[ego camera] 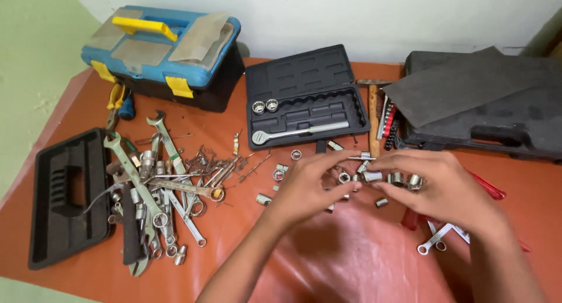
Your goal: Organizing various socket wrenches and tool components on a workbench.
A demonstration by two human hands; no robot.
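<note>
Sorting sockets: left hand and right hand meet over loose sockets mid-tabletop, fingertips pinching one socket between them. Open socket case holds ratchet, two sockets; most slots unfilled. Wrench pile left untouched.

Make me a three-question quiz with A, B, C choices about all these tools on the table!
1. Where does the ratchet handle lie?
A. in the open black case
B. on the blue toolbox
C. on the floor

2. What colour is the toolbox handle?
A. red
B. yellow
C. green

3. What is the right hand doing?
A. resting flat and empty
B. pinching a small socket
C. gripping the hammer

Answers:
1 A: it sits in the case's lower tray.
2 B: a yellow bar tops the blue lid.
3 B: fingertips close on a silver socket, facing the left hand.
</note>
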